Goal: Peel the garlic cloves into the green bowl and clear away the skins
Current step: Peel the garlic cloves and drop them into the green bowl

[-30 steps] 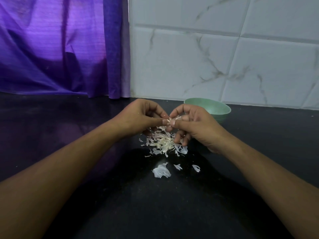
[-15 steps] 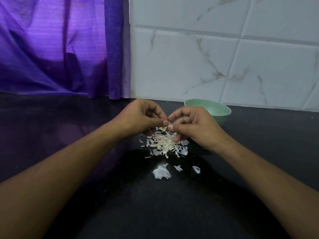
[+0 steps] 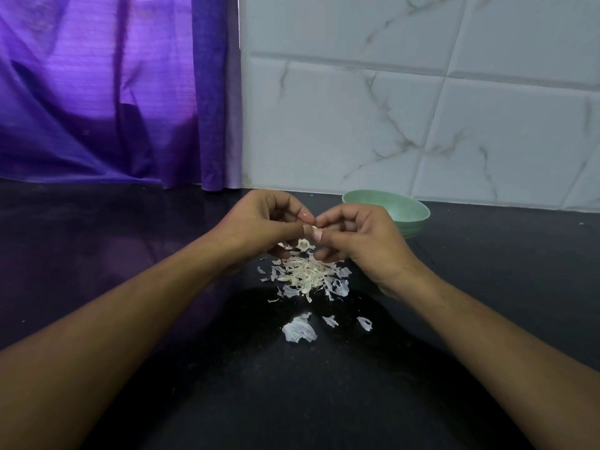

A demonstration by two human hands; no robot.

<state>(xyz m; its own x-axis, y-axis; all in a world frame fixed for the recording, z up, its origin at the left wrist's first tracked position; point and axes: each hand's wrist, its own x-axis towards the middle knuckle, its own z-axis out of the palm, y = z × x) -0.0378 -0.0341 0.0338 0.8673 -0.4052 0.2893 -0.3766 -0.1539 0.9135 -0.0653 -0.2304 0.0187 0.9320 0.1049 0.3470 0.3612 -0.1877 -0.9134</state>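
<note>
Countertop (image 3: 162, 368): black, spans view. Curtain (image 3: 97, 92): purple, rear left. Green bowl (image 3: 406, 211): rear right on countertop, just behind right hand (image 3: 363, 241). Left hand (image 3: 259, 225) and right hand: fingers curled, fingertips meeting, pinching small garlic clove (image 3: 314, 229) between them. Skins (image 3: 305, 274): loose heap on countertop directly below hands; few stray flakes nearer camera.
</note>
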